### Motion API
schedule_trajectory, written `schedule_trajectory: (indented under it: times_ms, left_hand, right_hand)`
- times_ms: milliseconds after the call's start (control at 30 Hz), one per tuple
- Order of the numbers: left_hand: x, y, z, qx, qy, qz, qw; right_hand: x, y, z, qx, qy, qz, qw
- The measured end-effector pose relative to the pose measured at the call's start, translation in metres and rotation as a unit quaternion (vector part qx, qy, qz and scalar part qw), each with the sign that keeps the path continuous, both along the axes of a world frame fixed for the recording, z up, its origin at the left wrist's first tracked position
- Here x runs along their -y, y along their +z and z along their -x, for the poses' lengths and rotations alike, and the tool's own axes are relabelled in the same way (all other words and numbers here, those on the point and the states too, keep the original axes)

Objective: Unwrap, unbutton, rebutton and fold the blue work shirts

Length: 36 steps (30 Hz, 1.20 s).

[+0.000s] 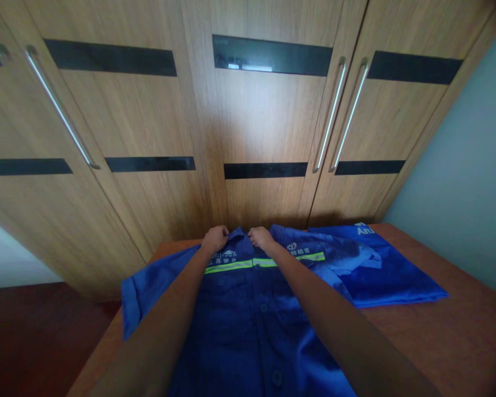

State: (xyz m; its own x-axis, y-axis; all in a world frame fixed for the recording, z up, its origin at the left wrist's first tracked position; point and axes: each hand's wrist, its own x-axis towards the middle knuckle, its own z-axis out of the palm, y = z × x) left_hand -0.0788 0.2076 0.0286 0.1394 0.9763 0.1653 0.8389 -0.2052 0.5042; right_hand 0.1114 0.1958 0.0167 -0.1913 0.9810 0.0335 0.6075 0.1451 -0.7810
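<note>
A dark blue work jacket (231, 309) lies front side up, with its buttoned front towards me and its collar at the far end. A yellow-green reflective stripe and white lettering cross its chest. My left hand (216, 238) is closed on the fabric at the left of the collar. Across from it, my right hand (261, 238) pinches the collar's right side. Both arms stretch over the jacket and cover parts of the chest. One sleeve spreads out to the left; the other lies to the right, over a brighter blue folded cloth or bag (392, 281) with white letters.
The jacket rests on a reddish-brown tabletop (430, 342). Right behind it stands a wooden wardrobe (264, 121) with long metal handles and dark strips. A pale wall (467, 165) rises at the right, and dark red floor (37, 336) shows at the lower left.
</note>
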Motion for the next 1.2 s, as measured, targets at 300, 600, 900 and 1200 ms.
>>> schedule_trajectory:
  times_ms: [300, 600, 900, 1200]
  left_hand:
    - [-0.01, 0.004, 0.004, 0.12, -0.077, -0.023, 0.989]
    - [-0.02, -0.002, 0.006, 0.105, -0.085, 0.104, 0.985]
    - [-0.037, -0.001, -0.02, 0.106, -0.089, 0.139, 0.98]
    - [-0.029, 0.006, -0.016, 0.2, -0.117, 0.12, 0.965]
  right_hand:
    - [-0.009, 0.001, 0.029, -0.125, -0.003, -0.027, 0.992]
    - [-0.009, 0.01, -0.013, -0.005, -0.03, -0.035, 0.999]
    - [-0.021, 0.02, -0.104, 0.15, -0.1, 0.007, 0.984]
    - [-0.014, 0.034, -0.124, -0.032, 0.0, 0.019, 0.999]
